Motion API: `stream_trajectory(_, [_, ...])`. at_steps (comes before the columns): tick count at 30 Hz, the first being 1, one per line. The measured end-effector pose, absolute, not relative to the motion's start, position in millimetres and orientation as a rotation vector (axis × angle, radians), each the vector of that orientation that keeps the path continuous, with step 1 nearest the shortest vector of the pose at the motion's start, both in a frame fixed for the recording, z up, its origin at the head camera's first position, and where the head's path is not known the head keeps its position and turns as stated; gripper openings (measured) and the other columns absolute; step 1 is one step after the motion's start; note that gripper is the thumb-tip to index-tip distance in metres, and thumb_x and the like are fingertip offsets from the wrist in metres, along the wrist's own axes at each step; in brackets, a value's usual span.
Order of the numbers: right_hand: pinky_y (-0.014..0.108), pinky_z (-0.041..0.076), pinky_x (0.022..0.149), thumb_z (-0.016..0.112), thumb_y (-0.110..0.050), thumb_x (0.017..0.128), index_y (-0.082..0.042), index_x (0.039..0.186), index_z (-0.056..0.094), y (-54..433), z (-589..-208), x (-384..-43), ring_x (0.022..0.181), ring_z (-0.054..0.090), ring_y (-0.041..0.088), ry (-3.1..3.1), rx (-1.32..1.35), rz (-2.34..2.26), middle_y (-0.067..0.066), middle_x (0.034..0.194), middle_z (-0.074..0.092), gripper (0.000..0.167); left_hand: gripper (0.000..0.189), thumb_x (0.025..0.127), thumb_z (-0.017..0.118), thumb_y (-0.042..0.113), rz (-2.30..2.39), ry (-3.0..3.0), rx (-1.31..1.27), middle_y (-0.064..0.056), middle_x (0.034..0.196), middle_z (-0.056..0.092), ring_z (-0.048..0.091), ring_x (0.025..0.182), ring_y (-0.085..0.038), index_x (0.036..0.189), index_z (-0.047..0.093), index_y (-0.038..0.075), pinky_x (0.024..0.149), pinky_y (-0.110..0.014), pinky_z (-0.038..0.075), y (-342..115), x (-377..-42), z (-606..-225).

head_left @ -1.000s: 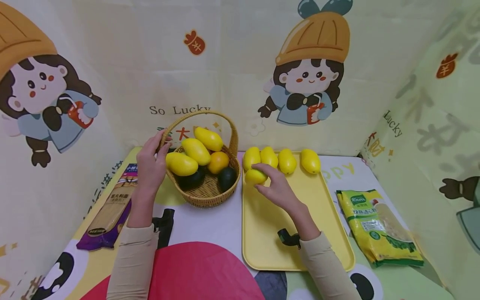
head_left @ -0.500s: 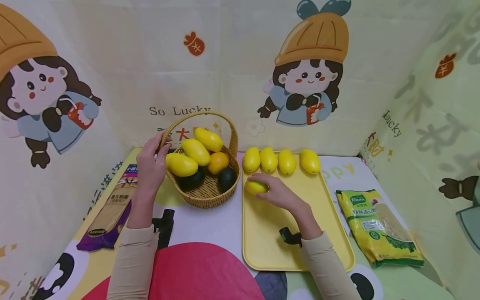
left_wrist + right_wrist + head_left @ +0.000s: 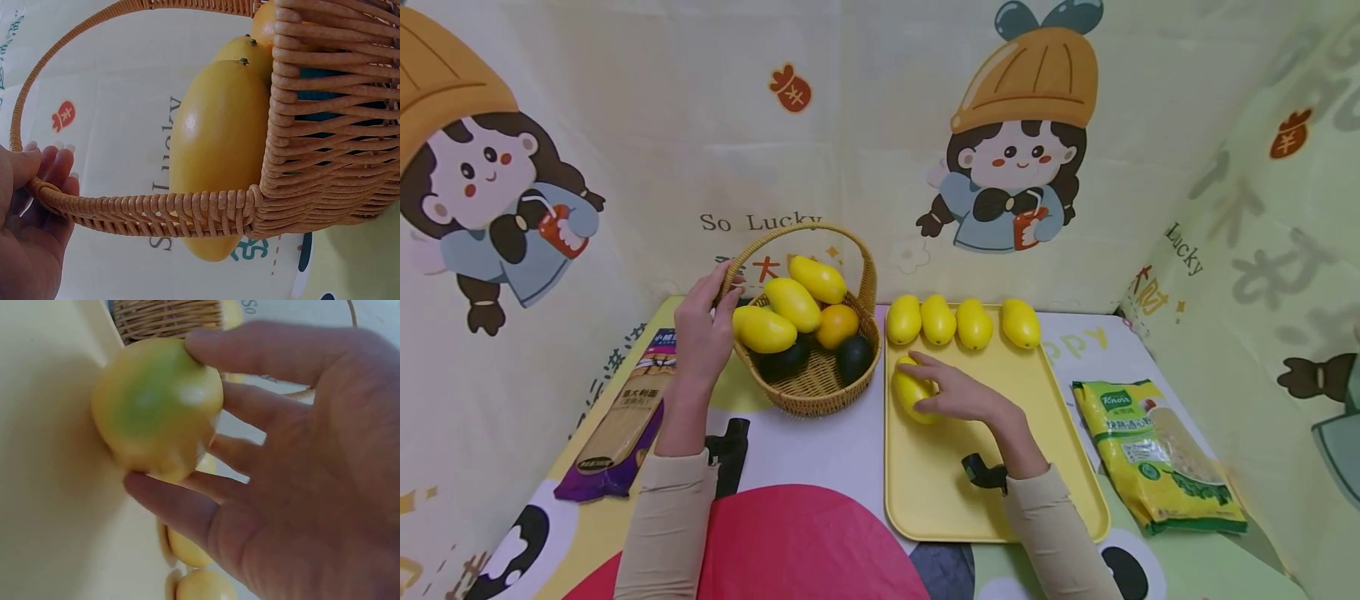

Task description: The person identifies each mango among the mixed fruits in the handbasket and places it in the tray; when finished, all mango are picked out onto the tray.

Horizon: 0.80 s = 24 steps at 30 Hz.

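Note:
My left hand (image 3: 703,333) holds the left side of the handle (image 3: 805,225) of a wicker basket (image 3: 816,407); in the left wrist view its thumb and fingers curl round the handle (image 3: 144,209). Several yellow mangoes (image 3: 792,304), an orange (image 3: 837,326) and dark avocado-like fruits (image 3: 853,360) lie in the basket. At the left part of a yellow tray (image 3: 985,492), my right hand (image 3: 966,393) has its thumb and fingers around another mango (image 3: 150,403). That mango rests on the tray, below a row of several mangoes (image 3: 974,323) along the back edge.
To the left lies a long purple-and-tan pack of pasta (image 3: 621,417). A yellow-green Knorr bag (image 3: 1157,450) is at the tray's right. A printed cloth wall (image 3: 865,150) stands close behind basket and tray.
My right hand has brought the mango toward me, away from the back row, and turned it from crosswise to lengthwise on the tray. The left hand and basket keep their place.

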State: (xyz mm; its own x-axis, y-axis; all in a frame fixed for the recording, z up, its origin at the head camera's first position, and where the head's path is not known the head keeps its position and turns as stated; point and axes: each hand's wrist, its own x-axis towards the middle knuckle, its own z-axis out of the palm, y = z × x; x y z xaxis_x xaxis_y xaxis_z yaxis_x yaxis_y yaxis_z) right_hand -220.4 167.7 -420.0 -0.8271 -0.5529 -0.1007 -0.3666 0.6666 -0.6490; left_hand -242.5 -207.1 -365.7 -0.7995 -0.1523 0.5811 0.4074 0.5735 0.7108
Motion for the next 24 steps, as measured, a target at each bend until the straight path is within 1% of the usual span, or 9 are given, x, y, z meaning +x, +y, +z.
stream_trajectory(2, [0.055,0.027,0.122,0.069,-0.02,0.089,-0.018,0.15,0.045,167,-422,-221,0.15,0.028,0.036,2.622,-0.704,-0.938,0.014,0.164,0.025,0.066,0.045,0.103,0.052,0.018,-1.211,-2.202,-0.202,-0.007,0.126,0.065,0.061,0.118,-0.019,0.147,0.049,0.03,0.104,-0.035,0.052,-207,-242,-365])
stream_trajectory(6, [0.055,0.031,0.12,0.073,-0.022,0.088,-0.02,0.149,0.048,163,-430,-225,0.149,0.031,0.036,2.704,-0.668,-0.966,0.014,0.164,0.027,0.066,0.045,0.103,0.052,0.017,-1.208,-2.199,-0.205,-0.007,0.126,0.065,0.062,0.118,-0.02,0.147,0.05,0.029,0.104,-0.03,0.051,-207,-242,-364])
stream_trajectory(8, [0.055,0.033,0.119,0.074,-0.022,0.087,-0.019,0.148,0.049,160,-433,-227,0.148,0.033,0.036,2.745,-0.664,-0.96,0.014,0.163,0.028,0.066,0.045,0.103,0.052,0.017,-1.207,-2.197,-0.208,-0.007,0.126,0.065,0.062,0.118,-0.021,0.146,0.05,0.029,0.103,-0.027,0.051,-207,-243,-364])
stream_trajectory(13, [0.054,0.033,0.119,0.076,-0.023,0.086,-0.017,0.147,0.05,154,-434,-228,0.147,0.035,0.035,2.822,-0.626,-0.929,0.012,0.162,0.031,0.067,0.045,0.103,0.053,0.017,-1.201,-2.191,-0.217,-0.008,0.125,0.065,0.062,0.117,-0.021,0.147,0.05,0.028,0.103,-0.024,0.051,-208,-243,-365])
stream_trajectory(16, [0.053,0.034,0.119,0.078,-0.024,0.085,-0.016,0.146,0.051,150,-434,-227,0.147,0.036,0.035,2.867,-0.589,-0.914,0.012,0.161,0.033,0.067,0.046,0.103,0.053,0.017,-1.197,-2.191,-0.225,-0.008,0.125,0.065,0.062,0.117,-0.02,0.147,0.05,0.027,0.103,-0.027,0.051,-208,-244,-366])
stream_trajectory(21, [0.053,0.037,0.117,0.079,-0.029,0.084,-0.017,0.142,0.055,144,-434,-226,0.144,0.04,0.035,2.95,-0.545,-0.861,0.011,0.158,0.039,0.064,0.046,0.103,0.052,0.017,-1.194,-2.195,-0.225,-0.008,0.126,0.065,0.062,0.118,-0.02,0.147,0.049,0.029,0.104,-0.035,0.052,-208,-244,-366])
stream_trajectory(24, [0.052,0.037,0.117,0.078,-0.031,0.085,-0.017,0.141,0.056,141,-433,-226,0.142,0.041,0.034,2.987,-0.526,-0.824,0.01,0.155,0.043,0.062,0.046,0.103,0.052,0.017,-1.192,-2.199,-0.218,-0.008,0.126,0.065,0.061,0.119,-0.02,0.148,0.049,0.027,0.104,-0.038,0.052,-208,-244,-366])
